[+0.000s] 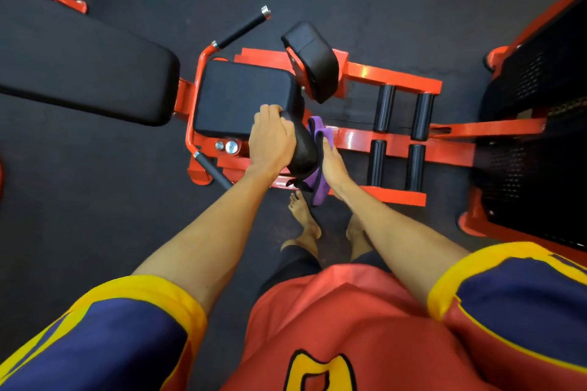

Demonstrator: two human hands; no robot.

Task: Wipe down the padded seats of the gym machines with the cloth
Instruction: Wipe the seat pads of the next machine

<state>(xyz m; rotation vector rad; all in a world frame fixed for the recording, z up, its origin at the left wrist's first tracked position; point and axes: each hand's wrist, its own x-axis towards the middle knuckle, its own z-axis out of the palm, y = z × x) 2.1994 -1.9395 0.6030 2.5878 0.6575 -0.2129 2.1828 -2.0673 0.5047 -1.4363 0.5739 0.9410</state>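
My left hand (271, 140) grips the near side pad (300, 151) of the machine, with the fingers curled over its upper edge and the knuckles up. My right hand (332, 165) is on the other face of that pad, at its 3 o'clock. The fingers lie fairly straight and press the purple cloth (317, 168) flat against the padding. I cannot see my thumb behind the fabric. The cloth is sandwiched between my palm and the pad. One fold sticks out past my fingertips toward 12 o'clock, and a loose tail hangs below my wrist toward 6 o'clock.

The square seat pad (244, 98) lies just beside the gripped pad at its 10 o'clock, touching my left knuckles. A second side pad (313, 60), tilted on its bracket, stands at the seat's 2 o'clock. The long backrest (79, 57) stretches away from the seat toward 9 o'clock. All of these are mounted on the orange frame (394, 76). Four black foam rollers (384, 108) sit in pairs on the frame at 3 o'clock from my hands. A black handle (244, 27) angles out at the seat's 12 o'clock. The perforated weight stack (533, 136) fills the far 3 o'clock side. My bare feet (305, 216) stand on the dark floor (95, 200), just at 6 o'clock from the cloth.
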